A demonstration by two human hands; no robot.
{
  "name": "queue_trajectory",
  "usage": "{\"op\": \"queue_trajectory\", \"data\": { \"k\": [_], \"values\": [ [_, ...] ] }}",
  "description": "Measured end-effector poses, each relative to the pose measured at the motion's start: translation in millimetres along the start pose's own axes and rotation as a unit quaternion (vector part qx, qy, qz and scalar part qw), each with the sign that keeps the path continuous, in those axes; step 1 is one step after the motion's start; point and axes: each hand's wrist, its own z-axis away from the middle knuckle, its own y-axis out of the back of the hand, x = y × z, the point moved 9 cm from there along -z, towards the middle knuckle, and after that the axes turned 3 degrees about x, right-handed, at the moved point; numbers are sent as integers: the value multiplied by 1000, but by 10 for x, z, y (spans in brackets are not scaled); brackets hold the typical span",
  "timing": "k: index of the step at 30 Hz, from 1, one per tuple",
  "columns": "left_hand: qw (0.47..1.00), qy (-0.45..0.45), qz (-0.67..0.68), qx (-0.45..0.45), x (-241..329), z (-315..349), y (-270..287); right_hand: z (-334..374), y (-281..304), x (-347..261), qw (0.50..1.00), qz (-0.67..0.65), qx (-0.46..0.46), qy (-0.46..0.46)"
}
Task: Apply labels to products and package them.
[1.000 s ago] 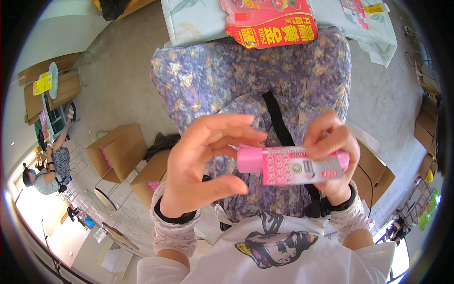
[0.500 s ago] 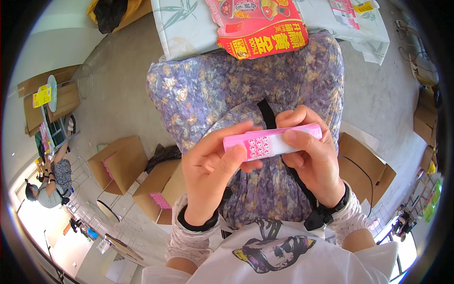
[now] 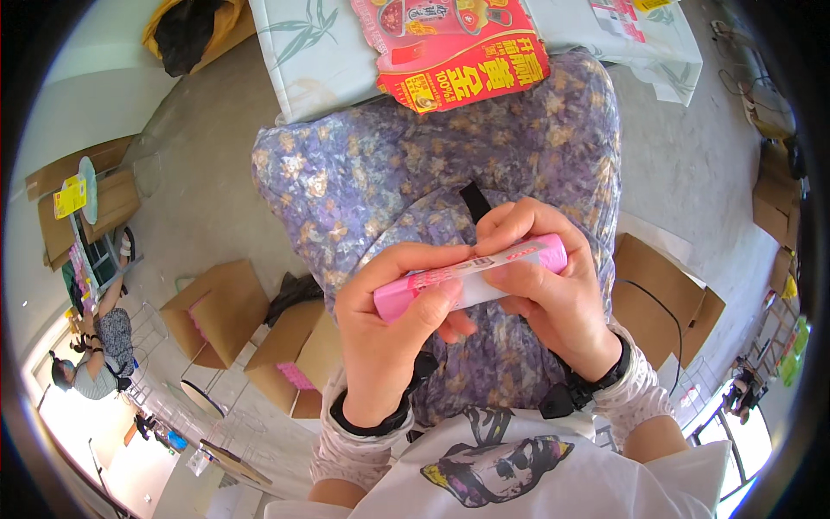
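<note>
Both of my hands hold a pink-and-white rolled packet [image 3: 477, 291] in the air above my lap, over the purple floral cloth [image 3: 415, 156]. My left hand [image 3: 380, 324] grips its left end, with the thumb on the near face and the fingers behind. My right hand [image 3: 558, 290] closes on the other end, thumb pressed on the white part and fingers over the top edge. The packet is tilted, its right end higher than its left. Some of the fingertips behind it are hidden.
Ahead is a table with a pale leaf-patterned cloth [image 3: 298, 60], bearing a red-and-yellow printed package [image 3: 467, 65]. Open cardboard boxes stand at left [image 3: 220, 303] and right [image 3: 666, 316]. Another person [image 3: 108, 342] is at the far left.
The packet has turned in my hands, so its printed top edge now shows and the dotted face is mostly out of sight. Both hands have shifted slightly left and closer together.
</note>
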Motion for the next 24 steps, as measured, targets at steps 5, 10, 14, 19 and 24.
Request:
{"op": "queue_trajectory", "data": {
  "k": [5, 10, 14, 19, 24],
  "values": [
    [999, -39, 15, 9, 2, -14, -7, -30, -20, 11, 1000, -3, -19, 7],
    [997, -58, 57, 11, 23, -29, -8, -27, -42, -39, 1000, 15, -21, -6],
    [997, -63, 52, 14, 47, -23, 2, -39, -63, -9, 999, 12, -37, -38],
    [996, -69, 34, 46, 82, -29, 44, -97, -86, -38, 995, 41, -77, 43],
    [995, -90, 18, 36, 106, -17, 54, -77, -88, -56, 995, 76, -57, 25]
  ]
}}
